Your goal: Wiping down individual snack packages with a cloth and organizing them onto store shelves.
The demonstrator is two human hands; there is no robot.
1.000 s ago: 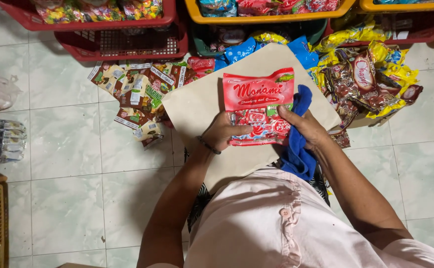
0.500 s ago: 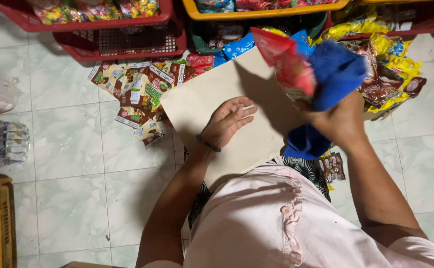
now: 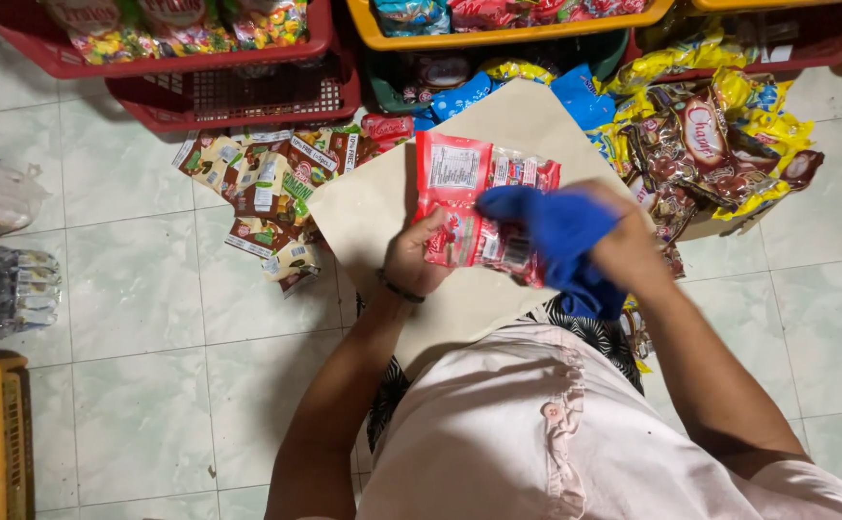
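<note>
Hands: left (image 3: 411,262) grips red packet (image 3: 459,197); right (image 3: 623,246) presses blue cloth (image 3: 556,226).

A red, glossy plastic snack packet (image 3: 469,197) lies with its back side up, showing a white printed panel near its far left corner and clear windows with small wrapped sweets inside. It sits slightly tilted over the middle of a beige cardboard sheet (image 3: 373,207), which lies on the pale tiled floor. The packet's near left edge is pinched by the left hand (image 3: 413,258), thumb on top. A bright blue cloth (image 3: 560,231), bunched and soft, is pressed against the packet's right part and covers it there; it is gripped in the right hand (image 3: 623,246), with a fold hanging down on the near side.
</note>
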